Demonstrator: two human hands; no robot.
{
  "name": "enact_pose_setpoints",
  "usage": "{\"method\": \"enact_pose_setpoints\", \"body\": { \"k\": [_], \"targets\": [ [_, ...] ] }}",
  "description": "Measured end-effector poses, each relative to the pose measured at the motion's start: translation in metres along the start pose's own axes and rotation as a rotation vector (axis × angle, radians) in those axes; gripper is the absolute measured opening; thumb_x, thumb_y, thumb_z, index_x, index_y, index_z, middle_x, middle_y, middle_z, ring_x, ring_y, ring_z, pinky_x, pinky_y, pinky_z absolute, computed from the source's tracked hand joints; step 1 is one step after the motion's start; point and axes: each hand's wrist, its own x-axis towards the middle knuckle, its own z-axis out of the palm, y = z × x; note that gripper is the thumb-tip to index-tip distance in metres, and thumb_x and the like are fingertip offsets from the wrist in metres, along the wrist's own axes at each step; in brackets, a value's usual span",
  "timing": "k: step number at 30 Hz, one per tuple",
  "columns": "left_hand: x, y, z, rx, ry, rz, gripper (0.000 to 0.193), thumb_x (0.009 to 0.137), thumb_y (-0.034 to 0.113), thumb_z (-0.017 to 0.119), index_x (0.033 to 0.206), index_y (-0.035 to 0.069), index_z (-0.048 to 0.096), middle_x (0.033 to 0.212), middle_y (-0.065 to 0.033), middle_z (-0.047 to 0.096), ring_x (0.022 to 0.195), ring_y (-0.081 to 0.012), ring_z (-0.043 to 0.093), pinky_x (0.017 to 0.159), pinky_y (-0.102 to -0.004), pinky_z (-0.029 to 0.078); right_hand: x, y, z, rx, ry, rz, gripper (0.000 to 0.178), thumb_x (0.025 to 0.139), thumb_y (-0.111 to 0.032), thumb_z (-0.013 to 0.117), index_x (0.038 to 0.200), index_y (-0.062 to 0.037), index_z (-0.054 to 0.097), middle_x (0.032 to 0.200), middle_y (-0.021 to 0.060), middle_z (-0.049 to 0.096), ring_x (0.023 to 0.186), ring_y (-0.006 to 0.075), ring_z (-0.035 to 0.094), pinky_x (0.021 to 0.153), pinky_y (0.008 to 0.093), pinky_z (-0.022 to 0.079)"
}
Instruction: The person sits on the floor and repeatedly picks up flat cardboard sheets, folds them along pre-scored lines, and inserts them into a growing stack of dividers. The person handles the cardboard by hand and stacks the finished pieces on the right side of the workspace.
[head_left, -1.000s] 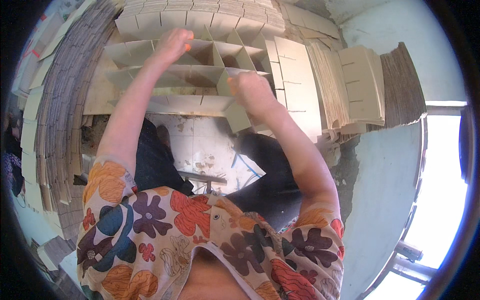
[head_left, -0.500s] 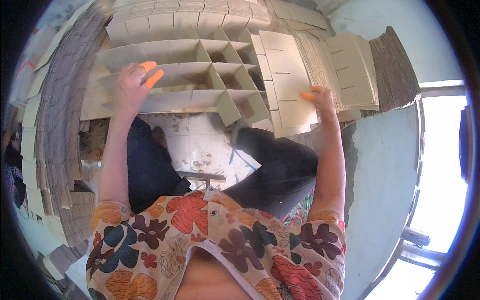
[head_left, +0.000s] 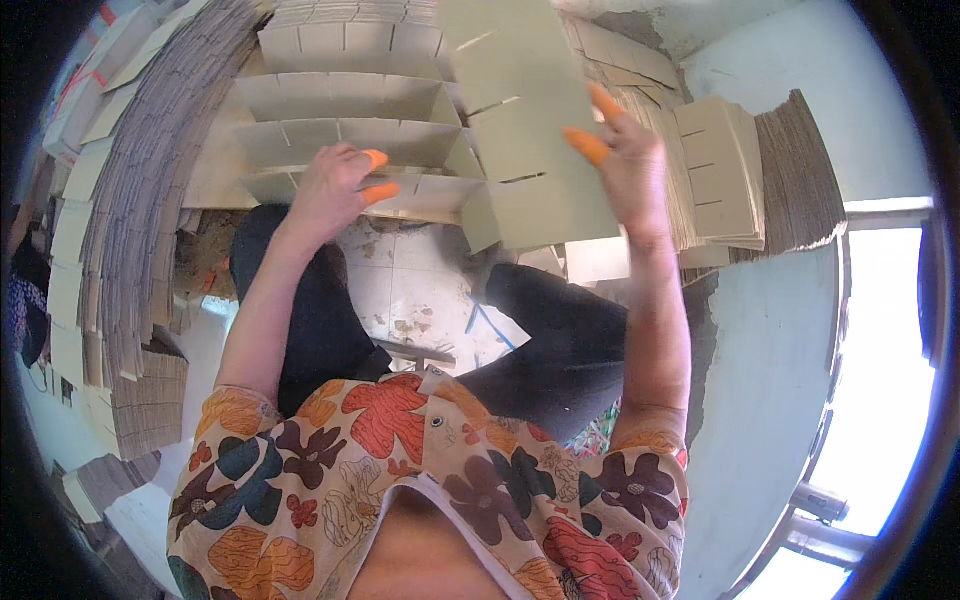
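Observation:
My right hand (head_left: 632, 175), orange covers on thumb and a finger, grips the right edge of a slotted cardboard divider (head_left: 530, 130). That divider is tilted over the right part of a partly built divider grid and hides its crosspieces. Long upright cardboard strips (head_left: 345, 143) of the grid run left to right, one behind another. My left hand (head_left: 335, 190) is over the nearest strips, its orange-covered thumb and finger apart with nothing between them. A short crosspiece (head_left: 481, 218) shows at the grid's near right corner.
Tall stacks of cardboard pieces (head_left: 150, 190) line the left side. More slotted dividers (head_left: 715, 170) and a brown stack (head_left: 800, 165) lie on the right beside a pale wall (head_left: 770, 330). Upright strips (head_left: 350, 38) stand at the back. Below is a littered tiled floor (head_left: 400, 285).
My right hand has lifted the divider from the right-hand pile and swung it up and left over the grid. My left hand has shifted right along the strips.

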Motion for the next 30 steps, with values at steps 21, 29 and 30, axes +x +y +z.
{"method": "enact_pose_setpoints", "body": {
  "k": [21, 29, 30],
  "targets": [
    [-0.005, -0.018, 0.034, -0.079, 0.057, 0.013, 0.016, 0.072, 0.006, 0.070, 0.078, 0.004, 0.056, 0.071, -0.0106, 0.060, 0.071, -0.0306, 0.056, 0.066, -0.0402, 0.046, 0.043, -0.015, 0.106, -0.244, -0.185, -0.283, 0.029, 0.075, 0.000, 0.068, 0.102, 0.0076, 0.061, 0.086, 0.0292, 0.062, 0.085, 0.0414, 0.062, 0.071, 0.0424, 0.050],
    [-0.004, -0.026, 0.039, -0.113, 0.059, 0.025, 0.015, 0.070, 0.003, 0.070, 0.077, 0.004, 0.057, 0.070, -0.0116, 0.059, 0.069, -0.0308, 0.055, 0.065, -0.0404, 0.045, 0.041, -0.022, 0.115, -0.320, -0.208, -0.244, 0.039, 0.081, -0.005, 0.066, 0.118, 0.0042, 0.057, 0.098, 0.0259, 0.064, 0.085, 0.0289, 0.067, 0.073, 0.0335, 0.050],
    [-0.005, -0.024, 0.037, -0.114, 0.049, 0.021, 0.016, 0.069, 0.003, 0.070, 0.077, 0.004, 0.057, 0.070, -0.0115, 0.059, 0.069, -0.0308, 0.055, 0.064, -0.0405, 0.045, 0.032, -0.031, 0.115, -0.310, -0.191, -0.202, 0.038, 0.081, -0.004, 0.067, 0.117, 0.0043, 0.058, 0.096, 0.0264, 0.064, 0.083, 0.0302, 0.067, 0.071, 0.0335, 0.050]
  ]
}}
